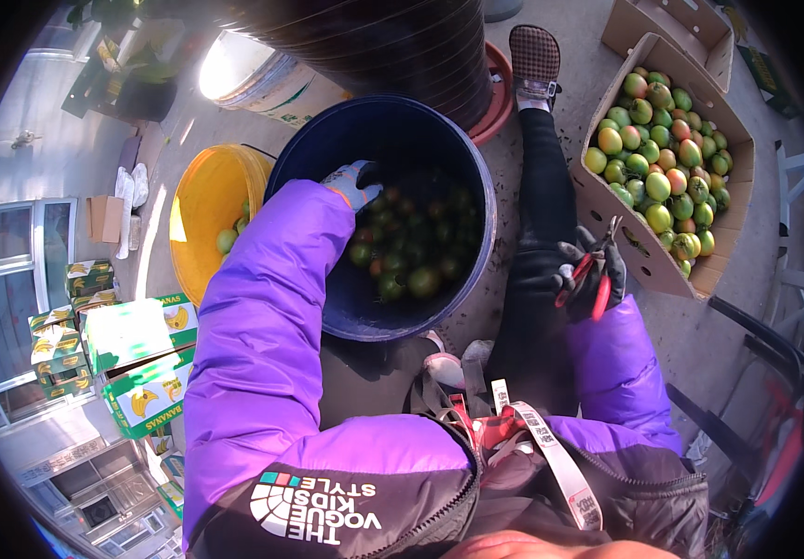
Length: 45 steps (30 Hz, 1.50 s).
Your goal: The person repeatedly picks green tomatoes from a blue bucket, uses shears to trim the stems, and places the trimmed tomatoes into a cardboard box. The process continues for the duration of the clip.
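Note:
My left hand [354, 184], in a light grey glove, reaches inside the rim of a deep dark-blue bucket [402, 334]. Its thumb and fingers are spread with nothing visible between them. Below it in shadow lie many green and reddish tomatoes [421, 281]. In a dark glove, my right hand [594, 269] holds red-handled snips [604, 293] above my right leg, blades pointing away from me. Just beyond that hand stands an open cardboard box [737, 209] heaped with green and blushing tomatoes [657, 186].
A yellow bucket [195, 182] with a few green tomatoes stands left of the blue one. Behind are a white bucket [269, 84] and a large dark ribbed container [402, 42]. Banana cartons [143, 398] are stacked at left. A black metal frame [751, 321] stands at right.

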Motion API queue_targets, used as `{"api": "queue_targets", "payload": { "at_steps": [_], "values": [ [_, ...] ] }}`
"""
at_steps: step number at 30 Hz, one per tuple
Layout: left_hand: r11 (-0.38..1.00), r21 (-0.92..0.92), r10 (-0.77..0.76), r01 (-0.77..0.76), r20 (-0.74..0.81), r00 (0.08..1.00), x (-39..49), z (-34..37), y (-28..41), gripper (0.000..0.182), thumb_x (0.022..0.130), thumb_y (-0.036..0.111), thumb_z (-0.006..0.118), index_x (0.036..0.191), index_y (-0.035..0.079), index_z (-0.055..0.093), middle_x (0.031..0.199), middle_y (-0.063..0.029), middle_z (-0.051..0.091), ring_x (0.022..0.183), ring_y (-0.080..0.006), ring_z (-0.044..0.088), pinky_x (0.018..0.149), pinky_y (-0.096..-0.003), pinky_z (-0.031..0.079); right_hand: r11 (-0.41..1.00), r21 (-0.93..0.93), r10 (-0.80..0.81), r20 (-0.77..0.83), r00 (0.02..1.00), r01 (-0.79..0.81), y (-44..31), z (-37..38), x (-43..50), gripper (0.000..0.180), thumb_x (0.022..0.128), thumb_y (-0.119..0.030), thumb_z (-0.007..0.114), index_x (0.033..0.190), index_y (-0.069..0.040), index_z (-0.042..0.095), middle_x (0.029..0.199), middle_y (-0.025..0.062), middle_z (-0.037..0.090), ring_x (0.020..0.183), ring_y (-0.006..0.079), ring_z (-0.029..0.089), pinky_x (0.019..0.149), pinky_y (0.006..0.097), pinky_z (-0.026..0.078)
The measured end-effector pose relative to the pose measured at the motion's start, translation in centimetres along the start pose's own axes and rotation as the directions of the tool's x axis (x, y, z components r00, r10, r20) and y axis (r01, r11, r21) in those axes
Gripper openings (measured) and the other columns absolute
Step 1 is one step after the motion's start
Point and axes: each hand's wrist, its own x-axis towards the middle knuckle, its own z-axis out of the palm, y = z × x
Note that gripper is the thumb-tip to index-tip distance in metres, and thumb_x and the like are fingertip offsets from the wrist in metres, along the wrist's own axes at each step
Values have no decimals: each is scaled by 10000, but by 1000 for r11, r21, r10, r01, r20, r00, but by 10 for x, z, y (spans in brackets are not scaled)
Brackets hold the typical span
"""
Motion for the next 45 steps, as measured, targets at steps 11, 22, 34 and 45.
{"api": "queue_targets", "payload": {
  "at_steps": [11,22,34,45],
  "values": [
    [847,532,-147,2,231,962,78,147,-34,877,753,379,731,1453,74,298,1407,-212,417,1291,-354,443,1079,-405,373,966,-57,252,-18,967,-253,58,-5,6,655,952,-412,512,1445,-47,283,1164,220,590,811,271,635,752,458,552],
    [433,-881,285,-193,-70,956,-78,-36,100,754,682,32,798,1314,31,386,1292,-119,466,1155,-206,523,976,-339,474,974,-2,225,120,967,-226,66,-8,4,536,977,-381,489,1415,-102,357,1115,195,636,773,247,645,751,463,558],
    [941,-12,224,-338,-727,649,-223,-43,113,658,556,223,908,1135,84,626,1024,-114,569,946,-268,538,811,-363,500,961,-134,270,634,725,-241,78,-21,20,540,966,-419,515,1390,-110,388,1045,175,634,865,317,626,840,504,507],
    [-215,-940,-161,-263,-231,960,-227,-48,102,519,961,559,440,1145,99,597,820,-55,609,582,-87,507,502,-188,385,870,50,381,566,731,-491,73,-66,18,511,879,-55,654,1333,-213,480,1418,196,369,1218,357,485,1064,525,332]
  ]
}}
